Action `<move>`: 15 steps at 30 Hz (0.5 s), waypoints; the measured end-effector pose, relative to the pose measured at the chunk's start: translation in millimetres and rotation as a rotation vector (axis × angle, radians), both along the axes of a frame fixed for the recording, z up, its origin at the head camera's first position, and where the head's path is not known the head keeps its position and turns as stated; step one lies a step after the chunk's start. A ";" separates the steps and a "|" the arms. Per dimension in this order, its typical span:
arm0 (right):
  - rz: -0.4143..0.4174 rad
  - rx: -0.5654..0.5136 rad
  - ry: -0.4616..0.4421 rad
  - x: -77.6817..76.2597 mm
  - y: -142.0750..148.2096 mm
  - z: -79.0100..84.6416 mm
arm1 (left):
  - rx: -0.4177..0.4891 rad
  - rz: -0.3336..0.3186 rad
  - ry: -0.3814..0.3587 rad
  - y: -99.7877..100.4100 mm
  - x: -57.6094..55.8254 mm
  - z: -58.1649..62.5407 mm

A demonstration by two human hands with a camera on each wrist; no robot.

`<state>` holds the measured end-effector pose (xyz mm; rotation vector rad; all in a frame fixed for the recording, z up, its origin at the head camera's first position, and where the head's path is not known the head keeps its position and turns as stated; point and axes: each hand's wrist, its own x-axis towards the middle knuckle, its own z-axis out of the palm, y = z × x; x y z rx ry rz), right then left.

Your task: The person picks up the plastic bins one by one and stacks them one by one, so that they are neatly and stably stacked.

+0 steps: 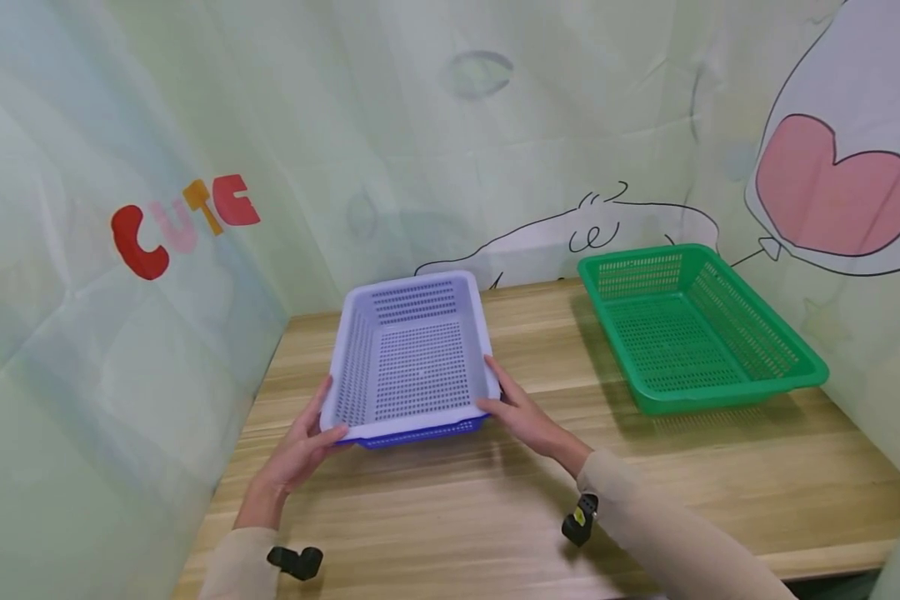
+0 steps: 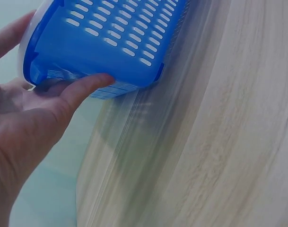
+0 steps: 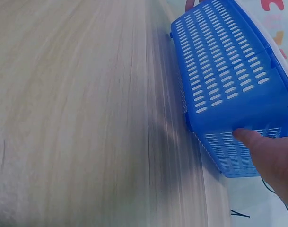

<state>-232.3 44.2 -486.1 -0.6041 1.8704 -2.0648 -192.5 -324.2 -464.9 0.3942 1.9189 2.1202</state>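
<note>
A pale lavender slotted plastic basket (image 1: pixel 420 358) sits nested inside a blue basket (image 1: pixel 420 434), whose rim and front wall show just beneath it. My left hand (image 1: pixel 300 450) grips the stack at its near left corner, thumb on the rim. At the near right corner my right hand (image 1: pixel 521 415) holds it the same way. In the left wrist view, fingers reach along the blue wall (image 2: pixel 96 52) below the pale rim. From the right wrist, one fingertip presses against the slotted blue side (image 3: pixel 219 61). The stack is close over the wooden table.
A green slotted basket (image 1: pixel 675 342) stands on the wooden table (image 1: pixel 450 508) at the right. Printed fabric (image 1: pixel 390 150) hangs behind the table and along its left side. Small black devices (image 1: pixel 296 562) are worn at both wrists.
</note>
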 end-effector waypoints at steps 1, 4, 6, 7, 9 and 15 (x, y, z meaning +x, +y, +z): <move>-0.004 0.004 0.004 -0.4 0.1 -0.4 | 0.005 0.000 -0.002 1.0 -0.3 0.3; -0.017 0.019 0.017 -1.1 0.7 -1.0 | 0.007 0.002 0.004 3.0 -1.8 0.8; -0.027 0.037 0.023 -0.6 1.5 -0.7 | 0.013 0.003 0.004 3.9 -2.4 1.1; -0.030 0.043 0.022 -0.1 2.1 -0.4 | 0.013 0.004 0.004 4.3 -2.5 1.2; -0.030 0.061 0.019 1.3 3.7 0.2 | 0.004 0.003 0.008 4.9 -2.1 1.1; -0.009 0.058 0.033 4.1 9.3 3.4 | -0.025 0.008 0.002 8.4 -1.3 1.2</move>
